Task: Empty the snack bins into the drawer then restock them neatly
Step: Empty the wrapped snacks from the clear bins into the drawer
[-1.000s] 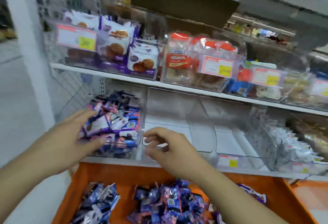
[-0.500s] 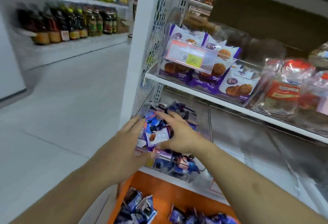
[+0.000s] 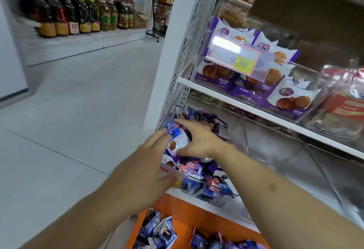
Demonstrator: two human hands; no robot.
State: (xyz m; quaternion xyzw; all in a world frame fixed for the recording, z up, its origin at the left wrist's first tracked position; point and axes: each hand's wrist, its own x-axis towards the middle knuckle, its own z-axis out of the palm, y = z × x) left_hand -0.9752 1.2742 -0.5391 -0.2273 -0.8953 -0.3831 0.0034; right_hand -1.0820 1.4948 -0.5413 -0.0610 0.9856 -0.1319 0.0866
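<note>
My right hand [image 3: 199,140] has come across onto the heaped clear bin [image 3: 199,184], fingers spread flat on the wrappers [image 3: 178,140]; my left hand [image 3: 149,162], open, steadies them. I'm tidying the restock, gripping nothing.

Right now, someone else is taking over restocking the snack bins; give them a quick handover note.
Left hand: open, fingers against the packets at the bin's near left.
Right hand: spread on top of the pile, pressing a white packet.
Leftmost clear bin: heaped with purple snack packets.
Orange drawer: loose packets left in it.
The next bin over looks empty.
Left to do: refill it, tidy up.
</note>
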